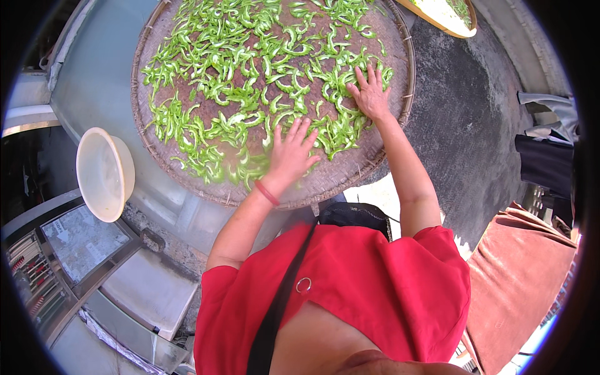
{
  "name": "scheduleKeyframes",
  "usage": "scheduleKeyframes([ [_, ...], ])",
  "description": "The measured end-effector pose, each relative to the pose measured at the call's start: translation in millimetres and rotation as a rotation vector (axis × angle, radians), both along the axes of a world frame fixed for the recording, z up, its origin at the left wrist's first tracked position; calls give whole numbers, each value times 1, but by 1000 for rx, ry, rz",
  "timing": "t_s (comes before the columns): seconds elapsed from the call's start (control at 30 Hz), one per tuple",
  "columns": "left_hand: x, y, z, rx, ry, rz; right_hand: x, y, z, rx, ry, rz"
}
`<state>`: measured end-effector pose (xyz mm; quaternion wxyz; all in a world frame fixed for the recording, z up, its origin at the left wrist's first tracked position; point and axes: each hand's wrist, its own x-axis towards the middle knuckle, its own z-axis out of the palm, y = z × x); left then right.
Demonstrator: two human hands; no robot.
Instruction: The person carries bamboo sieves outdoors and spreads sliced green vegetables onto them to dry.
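Note:
Green curved slices of bitter melon (228,72) lie scattered over a large round woven bamboo tray (181,165). They are thickest at the far left, with brown weave showing between them. My left hand (290,153), a reddish band on its wrist, lies over the near middle of the tray with fingers spread among the slices. Farther off and to the right, my right hand (371,97) rests with fingers apart on slices near the tray's right rim. Neither hand grips anything. Slices beneath both palms are hidden.
A pale plastic basin (105,175) stands left of the tray. Part of another shallow round tray (447,15) shows at the far right. A brown cloth (522,275) hangs at the lower right, dark and grey cloths (547,159) above it. Grey rough ground (462,119) lies to the right.

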<state>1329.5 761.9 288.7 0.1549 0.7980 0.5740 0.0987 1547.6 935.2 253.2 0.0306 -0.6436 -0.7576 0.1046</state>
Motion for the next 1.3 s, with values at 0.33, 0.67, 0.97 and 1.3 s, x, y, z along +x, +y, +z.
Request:
scheduleKeyframes([
  [0.33, 72, -14, -5, -62, -77, -150, 4, 111, -3, 111, 141, 70],
  [0.67, 48, -39, 16, -24, -326, 296, -59, 181, 2, 106, -90, 464],
  [0.97, 42, -60, 18, 6, -305, 480, -35, 233, 19, 202, 393, 261],
  [1.3, 51, -61, 28, 74, -255, 495, -185, 168, 23, 299, 123, 883],
])
